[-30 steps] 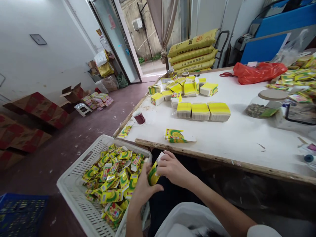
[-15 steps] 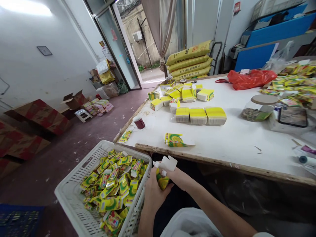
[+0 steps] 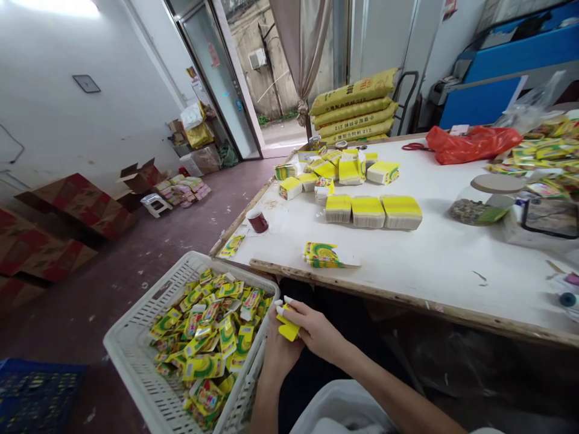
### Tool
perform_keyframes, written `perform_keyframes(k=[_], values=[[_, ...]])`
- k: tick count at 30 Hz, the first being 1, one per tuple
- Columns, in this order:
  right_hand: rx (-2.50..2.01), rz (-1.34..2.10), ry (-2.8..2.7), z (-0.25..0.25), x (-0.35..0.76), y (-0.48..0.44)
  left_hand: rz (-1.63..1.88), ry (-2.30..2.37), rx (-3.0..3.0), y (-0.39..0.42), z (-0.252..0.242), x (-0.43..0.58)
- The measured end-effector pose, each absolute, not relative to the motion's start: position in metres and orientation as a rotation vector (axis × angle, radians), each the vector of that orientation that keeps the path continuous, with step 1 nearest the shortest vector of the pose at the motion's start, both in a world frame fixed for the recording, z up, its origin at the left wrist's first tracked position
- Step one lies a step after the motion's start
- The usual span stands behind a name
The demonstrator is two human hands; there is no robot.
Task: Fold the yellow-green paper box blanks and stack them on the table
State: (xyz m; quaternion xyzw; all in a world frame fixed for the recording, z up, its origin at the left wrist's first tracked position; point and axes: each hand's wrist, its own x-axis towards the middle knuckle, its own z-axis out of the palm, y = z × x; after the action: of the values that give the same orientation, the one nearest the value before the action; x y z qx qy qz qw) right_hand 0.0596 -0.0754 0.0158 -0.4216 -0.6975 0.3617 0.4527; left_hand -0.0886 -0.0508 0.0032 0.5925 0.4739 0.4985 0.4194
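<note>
A small yellow paper box (image 3: 289, 328) is held between my two hands, just off the table's front edge and beside the crate. My left hand (image 3: 279, 351) grips it from below and the left, fingers wrapped round it. From the right, my right hand (image 3: 320, 333) closes on the box's upper part, with white coverings on some fingertips. Close by on the left stands a white plastic crate (image 3: 136, 355), filled with many yellow-green printed small boxes (image 3: 203, 366). A small pile of flat printed cartons (image 3: 323, 254) lies on the table in front of my hands.
The white table (image 3: 384, 259) has a rough wooden edge. On it are yellow-topped carton stacks (image 3: 368, 212), a dark red cup (image 3: 257, 221), a lidded jar (image 3: 479, 202) and a red plastic bag (image 3: 473, 144). A white container (image 3: 337, 404) sits at my lap; a blue crate (image 3: 40, 392) is lower left.
White flaps stood up from the box before; now its yellow side shows and the flaps no longer stand up. My right hand has shifted onto its top. The view has turned slightly left.
</note>
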Motion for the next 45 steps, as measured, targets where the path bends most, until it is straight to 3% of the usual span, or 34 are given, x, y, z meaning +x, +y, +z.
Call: perform_keyframes(k=[5, 12, 17, 21, 26, 33, 45], values=[[-1.164, 0.738, -1.727, 0.010, 0.074, -0.066, 1.039, 1.304, 1.835, -0.047, 0.019, -0.097], [-1.102, 0.967, -2.004, 0.034, 0.105, -0.064, 0.833, 1.288, 1.842, -0.049, 0.041, -0.104], [-1.080, 1.048, -1.879, 0.032, 0.099, -0.062, 0.903, 1.304, 1.899, -0.052, 0.037, -0.098], [-1.030, 1.045, -1.665, 0.016, 0.084, -0.060, 1.015, 1.299, 1.606, -0.046, 0.032, -0.100], [-1.628, 0.592, -1.534, 0.018, 0.126, -0.026, 1.700, 1.262, 0.631, -0.028, 0.037, -0.124], [-2.105, 0.308, -1.295, 0.013, 0.173, 0.015, 1.495, 1.207, 0.410, -0.023, 0.027, -0.119], [-2.226, 0.238, -1.251, 0.008, 0.172, 0.018, 1.395, 1.147, 0.399, -0.030, 0.025, -0.108]])
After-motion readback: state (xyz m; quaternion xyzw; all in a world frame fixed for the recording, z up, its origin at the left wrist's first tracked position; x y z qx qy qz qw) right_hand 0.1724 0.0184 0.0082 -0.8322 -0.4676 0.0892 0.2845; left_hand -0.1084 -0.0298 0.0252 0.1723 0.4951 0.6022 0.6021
